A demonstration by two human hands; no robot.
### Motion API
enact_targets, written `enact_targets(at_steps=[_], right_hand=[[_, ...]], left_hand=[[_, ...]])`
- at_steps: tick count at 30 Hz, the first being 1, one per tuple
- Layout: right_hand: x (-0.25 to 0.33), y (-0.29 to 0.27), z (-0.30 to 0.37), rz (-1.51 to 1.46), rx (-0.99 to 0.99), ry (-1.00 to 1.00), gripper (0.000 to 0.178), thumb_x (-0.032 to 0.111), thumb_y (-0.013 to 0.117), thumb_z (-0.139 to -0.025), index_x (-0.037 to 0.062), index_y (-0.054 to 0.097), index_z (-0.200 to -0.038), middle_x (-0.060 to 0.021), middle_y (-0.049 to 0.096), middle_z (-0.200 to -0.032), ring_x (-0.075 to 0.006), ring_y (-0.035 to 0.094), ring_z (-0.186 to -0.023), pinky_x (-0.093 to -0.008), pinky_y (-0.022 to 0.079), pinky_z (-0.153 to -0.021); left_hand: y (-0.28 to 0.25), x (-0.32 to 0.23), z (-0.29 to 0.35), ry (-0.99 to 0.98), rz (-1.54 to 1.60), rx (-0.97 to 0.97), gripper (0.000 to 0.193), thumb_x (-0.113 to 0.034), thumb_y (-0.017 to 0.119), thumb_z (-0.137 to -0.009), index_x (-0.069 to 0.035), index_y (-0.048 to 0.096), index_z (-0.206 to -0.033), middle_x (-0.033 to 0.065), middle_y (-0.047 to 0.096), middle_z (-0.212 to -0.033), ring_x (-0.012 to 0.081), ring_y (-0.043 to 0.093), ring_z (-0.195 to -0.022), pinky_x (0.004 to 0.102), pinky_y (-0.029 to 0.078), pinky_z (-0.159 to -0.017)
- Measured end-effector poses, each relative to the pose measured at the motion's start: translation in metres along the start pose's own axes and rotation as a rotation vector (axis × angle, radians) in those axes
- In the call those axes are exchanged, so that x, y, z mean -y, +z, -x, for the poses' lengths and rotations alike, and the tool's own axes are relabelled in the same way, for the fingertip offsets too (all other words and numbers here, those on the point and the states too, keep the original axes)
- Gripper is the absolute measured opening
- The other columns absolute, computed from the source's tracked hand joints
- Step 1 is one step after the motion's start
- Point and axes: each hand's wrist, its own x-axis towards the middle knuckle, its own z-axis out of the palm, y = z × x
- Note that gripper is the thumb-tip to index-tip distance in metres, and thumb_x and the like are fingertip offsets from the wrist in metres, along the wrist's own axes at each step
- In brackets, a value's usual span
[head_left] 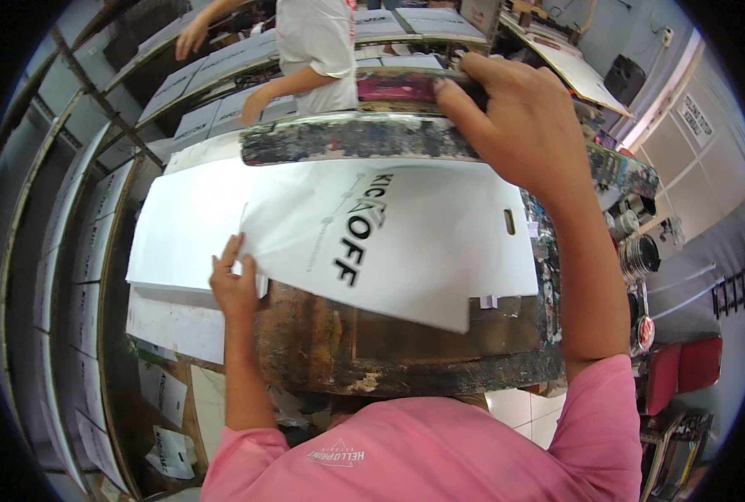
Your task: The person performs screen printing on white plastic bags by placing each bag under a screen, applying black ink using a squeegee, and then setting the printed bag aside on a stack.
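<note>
A white bag [439,226] with black and grey print and a die-cut handle hole lies slanted across a paint-stained printing table. Its near edge is lifted off the surface. My left hand [236,280] is closed on the bag's left edge, beside a stack of plain white bags [184,222]. Up at the far side, my right hand [523,117] grips the top of a paint-crusted screen-printing frame [352,138], which is tilted up beyond the bag. The fingertips of my right hand curl over the frame's bar; the frame's far side is hidden.
Drying racks [96,243] with printed white bags line the left side. Another person [318,58] in a white shirt stands beyond the table, near more laid-out bags [439,23]. Tins [638,253] stand along the right edge, and a red chair [682,376] is lower right.
</note>
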Motion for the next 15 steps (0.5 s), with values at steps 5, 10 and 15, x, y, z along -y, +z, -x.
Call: enact_targets(at_steps=[5, 10, 15], right_hand=[[0.008, -0.001, 0.008, 0.031, 0.02, 0.033, 0.044, 0.042, 0.06, -0.095, -0.0008, 0.069, -0.089, -0.0205, 0.069, -0.082, -0.0403, 0.067, -0.086, -0.0506, 0.047, -0.088], [0.008, 0.004, 0.011, 0.04, 0.001, 0.014, 0.051, 0.044, 0.061, -0.095, -0.0021, 0.068, -0.115, -0.0226, 0.071, -0.088, -0.039, 0.068, -0.09, -0.0507, 0.047, -0.088], [0.018, 0.008, 0.06, 0.07, 0.093, 0.024, 0.074, 0.048, 0.06, -0.097, -0.005, 0.05, -0.147, -0.021, 0.069, -0.105, -0.0374, 0.068, -0.092, -0.0514, 0.047, -0.089]], left_hand=[[-0.08, 0.105, -0.074, 0.018, -0.338, 0.004, 0.048, -0.009, 0.06, -0.087, -0.005, 0.073, -0.133, 0.0197, 0.072, -0.133, 0.0324, 0.066, -0.129, 0.0381, 0.043, -0.117], [-0.116, 0.088, -0.113, -0.227, -0.769, -0.109, 0.062, -0.026, 0.072, -0.097, -0.01, 0.054, -0.155, 0.0329, 0.042, -0.161, 0.0424, 0.04, -0.152, 0.0446, 0.037, -0.121], [-0.014, -0.088, 0.025, -0.088, 0.961, 0.666, 0.096, -0.056, 0.073, -0.096, 0.002, 0.033, -0.162, 0.025, 0.053, -0.153, 0.0346, 0.054, -0.137, 0.0473, 0.042, -0.116]])
